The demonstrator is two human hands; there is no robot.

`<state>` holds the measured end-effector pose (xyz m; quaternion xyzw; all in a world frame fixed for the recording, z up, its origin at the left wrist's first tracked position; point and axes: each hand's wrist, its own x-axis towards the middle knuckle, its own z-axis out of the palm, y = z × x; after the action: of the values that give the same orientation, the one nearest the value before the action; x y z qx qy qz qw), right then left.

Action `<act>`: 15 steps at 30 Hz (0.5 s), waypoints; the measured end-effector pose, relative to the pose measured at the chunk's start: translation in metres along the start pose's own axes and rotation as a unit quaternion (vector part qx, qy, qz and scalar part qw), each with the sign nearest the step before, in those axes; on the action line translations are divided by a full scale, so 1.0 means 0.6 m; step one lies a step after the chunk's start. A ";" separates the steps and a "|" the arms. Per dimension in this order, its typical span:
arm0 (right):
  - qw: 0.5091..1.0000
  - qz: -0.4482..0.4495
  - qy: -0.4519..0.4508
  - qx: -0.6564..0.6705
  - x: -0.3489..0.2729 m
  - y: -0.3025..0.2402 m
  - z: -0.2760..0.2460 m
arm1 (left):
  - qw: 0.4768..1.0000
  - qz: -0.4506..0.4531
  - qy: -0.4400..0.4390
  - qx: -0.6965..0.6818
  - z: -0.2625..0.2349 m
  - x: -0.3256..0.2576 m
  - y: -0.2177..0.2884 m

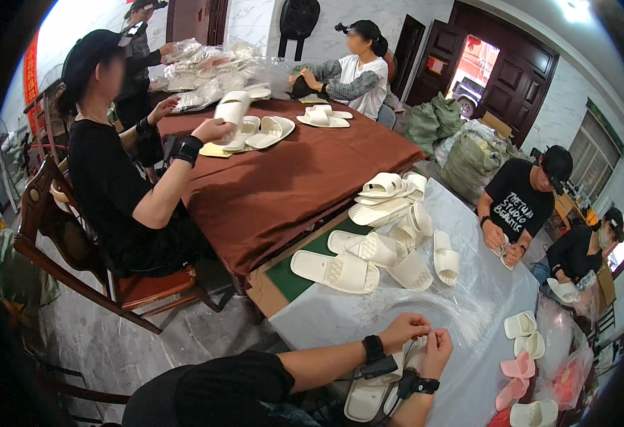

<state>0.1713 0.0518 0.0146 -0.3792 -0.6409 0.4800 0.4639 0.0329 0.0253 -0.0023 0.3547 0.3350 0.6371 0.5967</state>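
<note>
At 7 to 8 o'clock from your left hand (406, 329) and right hand (437, 353) lies the cream slipper pair (364, 400), close by. Both pinch narrow, fingertips nearly touching; anything held: cannot tell.

The nearer tabletop (479, 356), covered in pale sheeting, has cardboard (263, 297) and a green mat (283, 281) along its left edge, a cluster of cream slippers (333, 272) partly over the mat and stretching toward the far corner, and a spread of thin clear strands (454, 309) near the middle. A further pair (362, 400) sits at its near edge, while pale pairs (520, 325) and a pink pair (517, 365) line its right edge. The adjoining brown-cloth tabletop (291, 171) bears loose slippers (273, 132) at its left edge, another pair (323, 119) toward its right edge, and a bagged heap (219, 64) across its far end.
</note>
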 end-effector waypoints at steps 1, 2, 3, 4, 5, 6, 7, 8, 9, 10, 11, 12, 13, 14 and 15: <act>1.000 0.001 0.001 0.003 -0.001 0.003 -0.004 | 1.000 -0.004 -0.002 0.007 0.004 -0.002 0.002; 1.000 0.015 0.001 0.000 -0.002 -0.003 -0.003 | 1.000 -0.004 -0.007 0.012 0.003 -0.002 0.003; 1.000 0.030 0.000 -0.003 -0.003 -0.007 -0.002 | 1.000 -0.002 -0.009 0.012 0.001 -0.001 0.004; 1.000 0.028 0.002 -0.003 0.000 -0.004 0.002 | 1.000 -0.006 -0.008 0.006 -0.001 -0.001 0.004; 1.000 0.011 0.004 0.002 0.001 -0.001 0.004 | 1.000 -0.010 -0.007 -0.002 0.000 -0.003 0.001; 1.000 -0.005 0.006 0.007 0.000 0.002 0.003 | 1.000 -0.011 -0.009 -0.003 -0.001 -0.002 -0.001; 1.000 -0.004 0.008 0.006 -0.002 0.002 0.000 | 1.000 -0.013 -0.012 0.008 -0.002 0.000 -0.003; 1.000 -0.006 0.009 -0.004 -0.004 0.001 0.001 | 1.000 -0.016 -0.014 0.018 -0.005 0.001 -0.006; 1.000 -0.008 0.010 -0.014 -0.005 -0.002 0.001 | 1.000 -0.018 -0.014 0.017 -0.008 0.002 -0.008; 1.000 -0.006 0.011 -0.015 -0.004 -0.004 0.003 | 1.000 -0.014 -0.014 0.004 -0.011 0.003 -0.011; 1.000 0.003 0.006 -0.013 -0.004 -0.008 0.003 | 1.000 -0.012 -0.016 -0.010 -0.009 0.003 -0.009; 1.000 0.011 0.002 -0.011 -0.004 -0.010 0.002 | 1.000 -0.016 -0.019 -0.011 -0.008 0.003 -0.008; 1.000 0.014 0.006 -0.012 -0.004 -0.009 0.001 | 1.000 -0.013 -0.003 -0.022 -0.008 0.001 -0.007; 1.000 -0.003 0.004 -0.024 -0.002 -0.006 0.002 | 0.999 -0.008 0.014 -0.032 -0.009 0.001 -0.008; 0.999 -0.019 0.001 -0.036 -0.002 -0.004 0.002 | 0.999 -0.010 0.012 -0.032 -0.009 0.000 -0.009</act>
<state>0.1707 0.0500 0.0163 -0.3840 -0.6642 0.4473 0.4596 0.0309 0.0258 -0.0100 0.3242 0.3252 0.6455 0.6103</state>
